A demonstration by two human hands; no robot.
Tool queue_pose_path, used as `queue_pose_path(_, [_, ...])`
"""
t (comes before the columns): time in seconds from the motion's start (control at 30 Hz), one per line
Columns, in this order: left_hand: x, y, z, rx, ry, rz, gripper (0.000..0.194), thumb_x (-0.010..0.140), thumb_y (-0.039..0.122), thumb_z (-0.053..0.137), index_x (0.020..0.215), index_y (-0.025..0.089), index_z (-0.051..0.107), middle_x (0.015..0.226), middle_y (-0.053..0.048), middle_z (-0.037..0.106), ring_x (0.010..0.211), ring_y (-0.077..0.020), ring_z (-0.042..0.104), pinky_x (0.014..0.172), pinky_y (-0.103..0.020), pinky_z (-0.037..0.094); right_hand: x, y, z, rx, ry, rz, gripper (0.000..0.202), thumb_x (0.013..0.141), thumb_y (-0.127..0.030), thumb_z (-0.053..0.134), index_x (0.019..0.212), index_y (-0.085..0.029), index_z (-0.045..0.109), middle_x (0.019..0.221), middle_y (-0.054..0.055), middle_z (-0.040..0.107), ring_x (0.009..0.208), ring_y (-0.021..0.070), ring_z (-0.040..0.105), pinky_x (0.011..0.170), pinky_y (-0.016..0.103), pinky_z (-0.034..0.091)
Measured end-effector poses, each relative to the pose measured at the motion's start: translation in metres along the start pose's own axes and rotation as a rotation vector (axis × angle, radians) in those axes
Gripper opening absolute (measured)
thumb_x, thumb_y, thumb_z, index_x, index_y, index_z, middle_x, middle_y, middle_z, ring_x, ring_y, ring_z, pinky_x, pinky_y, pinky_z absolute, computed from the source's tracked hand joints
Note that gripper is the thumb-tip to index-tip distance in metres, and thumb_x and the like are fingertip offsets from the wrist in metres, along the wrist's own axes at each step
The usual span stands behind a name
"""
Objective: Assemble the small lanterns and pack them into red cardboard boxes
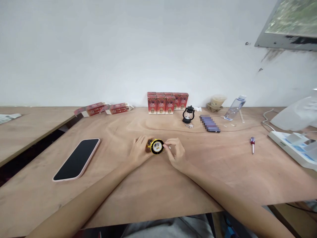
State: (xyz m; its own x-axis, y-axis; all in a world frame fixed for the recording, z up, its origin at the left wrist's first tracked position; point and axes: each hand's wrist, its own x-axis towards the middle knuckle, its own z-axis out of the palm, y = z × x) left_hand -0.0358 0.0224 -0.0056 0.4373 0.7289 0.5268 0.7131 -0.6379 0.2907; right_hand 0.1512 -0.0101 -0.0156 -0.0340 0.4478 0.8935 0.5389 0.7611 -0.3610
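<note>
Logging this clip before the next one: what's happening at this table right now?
A person at a plywood table holds a small round black-and-gold object on its side with the left hand, while the right hand pinches at its edge. A small black lantern, red boxes, a phone and a screwdriver lie around.

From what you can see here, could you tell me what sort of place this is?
Probably a small assembly or packing bench: a plywood table against a bare wall, a row of red boxes, a screwdriver, and a finished lantern.
</note>
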Motion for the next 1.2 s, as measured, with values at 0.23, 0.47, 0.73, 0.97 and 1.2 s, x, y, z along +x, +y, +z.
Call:
queue_pose_path(0.23, [0.002,-0.003,0.001,-0.11,0.103,-0.205,0.038,0.075,0.033,0.065,0.108,0.022,0.048,0.109,-0.004,0.063,0.1,-0.0215,0.058,0.084,-0.033,0.039,0.004,0.016,-0.006,-0.269,-0.423,0.283,0.023,0.074,-0.008,0.055,0.093,-0.022,0.057,0.09,0.004,0.069,0.092,0.0232,0.053,0.079,0.037,0.041])
queue_pose_path(0.47, [0.001,0.001,-0.002,-0.001,0.044,-0.146,0.037,0.075,0.028,0.063,0.108,0.02,0.05,0.104,-0.005,0.064,0.097,-0.0231,0.058,0.082,-0.035,0.037,0.002,0.022,-0.004,-0.243,-0.501,0.362,0.02,0.077,-0.007,0.056,0.089,-0.023,0.059,0.083,0.001,0.071,0.088,0.0231,0.054,0.078,0.039,0.041])
queue_pose_path(0.73, [0.0,0.0,0.0,0.079,-0.012,-0.054,0.034,0.077,0.032,0.061,0.108,0.02,0.052,0.105,-0.006,0.064,0.098,-0.0234,0.057,0.079,-0.034,0.035,0.006,-0.001,-0.008,0.158,0.003,0.329,0.003,0.084,-0.024,0.058,0.086,-0.023,0.058,0.081,0.001,0.065,0.078,0.0149,0.062,0.074,0.03,0.049])
queue_pose_path(0.97, [-0.003,0.008,-0.001,0.07,0.037,0.087,0.035,0.078,0.036,0.059,0.107,0.019,0.053,0.101,-0.007,0.065,0.094,-0.0221,0.059,0.079,-0.034,0.033,0.006,-0.012,-0.01,0.224,-0.029,0.2,0.008,0.081,-0.019,0.062,0.085,-0.024,0.058,0.078,0.001,0.067,0.076,0.0154,0.06,0.07,0.03,0.05])
queue_pose_path(1.2, [-0.004,0.014,-0.003,0.049,0.049,0.129,0.035,0.078,0.037,0.06,0.107,0.018,0.052,0.102,-0.007,0.066,0.094,-0.0214,0.059,0.079,-0.034,0.031,0.009,-0.013,-0.008,0.204,-0.025,0.161,0.012,0.079,-0.018,0.064,0.085,-0.022,0.054,0.083,0.002,0.062,0.079,0.0148,0.06,0.072,0.029,0.049])
